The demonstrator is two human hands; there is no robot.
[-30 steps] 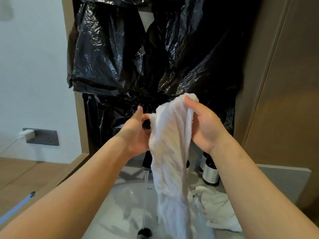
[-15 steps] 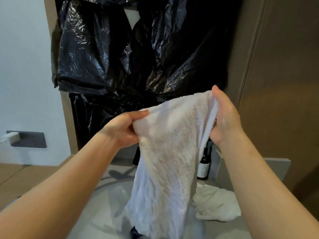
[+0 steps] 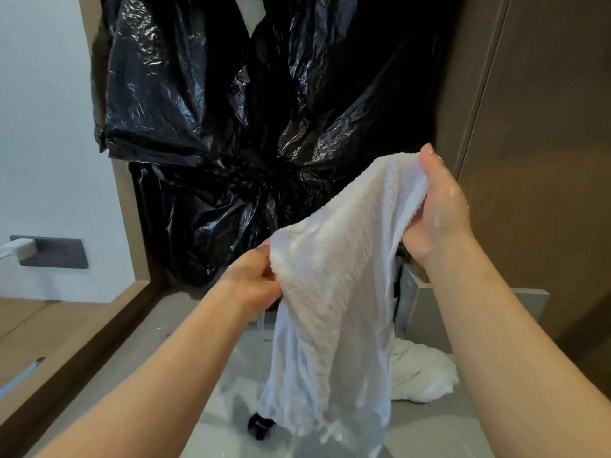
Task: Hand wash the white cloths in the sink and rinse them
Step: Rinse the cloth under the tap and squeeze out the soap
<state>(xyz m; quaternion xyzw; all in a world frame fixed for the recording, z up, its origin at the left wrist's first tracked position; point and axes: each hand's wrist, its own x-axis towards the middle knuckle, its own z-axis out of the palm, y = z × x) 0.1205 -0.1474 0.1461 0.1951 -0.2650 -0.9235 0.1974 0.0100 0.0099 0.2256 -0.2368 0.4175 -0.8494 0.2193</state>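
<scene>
Here the white cloth (image 3: 334,292) is hanging lengthwise toward the sink (image 3: 224,408). The left hand (image 3: 254,282) is pinching its lower corner, and the right hand (image 3: 436,206) is gripping the higher one.

The pale grey sink (image 3: 236,365) is set in a grey counter (image 3: 425,424). A crumpled white cloth (image 3: 420,371) lies at the sink's right edge. A black drain (image 3: 261,426) sits in the sink's bottom.

Crumpled black plastic sheeting (image 3: 231,110) hangs ahead, between a white wall (image 3: 43,127) carrying a grey socket plate (image 3: 56,252) and brown wooden panels (image 3: 545,127).
</scene>
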